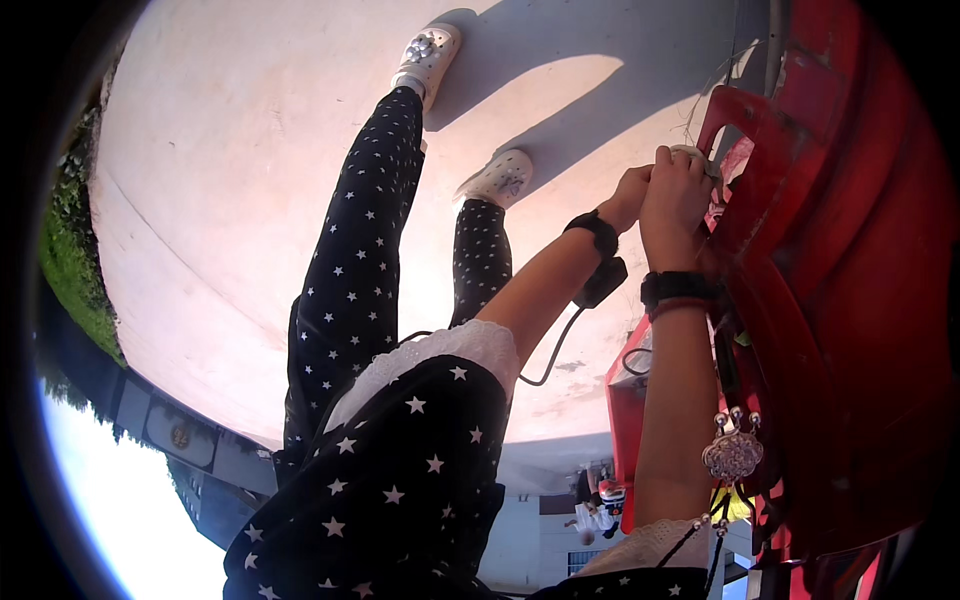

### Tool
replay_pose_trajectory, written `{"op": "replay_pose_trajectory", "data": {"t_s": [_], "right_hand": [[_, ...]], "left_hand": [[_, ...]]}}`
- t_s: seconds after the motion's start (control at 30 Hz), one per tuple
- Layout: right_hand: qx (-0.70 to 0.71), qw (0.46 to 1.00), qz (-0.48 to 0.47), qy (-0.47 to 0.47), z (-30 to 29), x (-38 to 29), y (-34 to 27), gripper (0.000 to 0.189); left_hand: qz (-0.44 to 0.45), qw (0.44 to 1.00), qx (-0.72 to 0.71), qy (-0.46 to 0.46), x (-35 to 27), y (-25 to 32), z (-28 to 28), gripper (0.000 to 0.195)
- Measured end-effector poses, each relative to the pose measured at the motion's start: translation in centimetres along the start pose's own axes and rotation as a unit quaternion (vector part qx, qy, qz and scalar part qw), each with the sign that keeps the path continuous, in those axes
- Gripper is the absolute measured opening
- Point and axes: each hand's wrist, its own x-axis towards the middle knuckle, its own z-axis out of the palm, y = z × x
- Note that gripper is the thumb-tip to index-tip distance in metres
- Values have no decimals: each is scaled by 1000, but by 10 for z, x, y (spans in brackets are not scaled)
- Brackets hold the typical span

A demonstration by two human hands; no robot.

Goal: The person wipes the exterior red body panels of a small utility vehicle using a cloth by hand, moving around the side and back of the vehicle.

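My left hand [630,199] and my right hand [677,199] are close together at the edge of a worn red vehicle body panel [806,195]. Under the fingers of my right hand a pale, cloth-like item [691,154] shows, against a red bracket [739,109]. The fingers of my left hand are bent beside the right hand; whether they grip anything is hidden. Black bands circle both wrists, and a black box [602,283] on a cable hangs by the left wrist. An ornate silver-coloured pendant [733,455] dangles on dark cords beside the right forearm.
Pale concrete ground [225,187] lies around my legs and light clogs [499,178]. Thin dry stems [694,116] stick out near the bracket. Another red part [626,420] stands behind my right forearm. Grass [71,277] edges the concrete. People [592,517] appear far off, upside down, near a building.
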Motion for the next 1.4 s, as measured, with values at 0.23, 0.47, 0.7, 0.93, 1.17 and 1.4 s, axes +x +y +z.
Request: {"op": "replay_pose_trajectory", "data": {"t_s": [0.23, 0.47, 0.7, 0.93, 1.17, 1.4], "right_hand": [[-31, 999, -8, -44, 11, -46, -4, 15], [-102, 988, -48, -106, -28, -83, 6, 14], [-85, 995, -18, -40, -81, -115, 22, 19], [110, 992, -15, -68, -118, -118, 51, 24], [234, 908, 27, 345, -174, -61, 49, 32], [247, 941, 53, 225, -150, -70, 66, 20]], "left_hand": [[-30, 999, 27, 14, -45, -32, -3, 26], [-49, 987, 152, -16, -85, -51, 32, 24], [-53, 923, 371, -88, -138, -18, 49, 23], [-82, 905, 398, -125, -168, 77, 62, 24], [278, 860, 426, -33, -84, 164, 96, 21], [220, 695, 681, -73, -74, 149, 101, 19]]}}
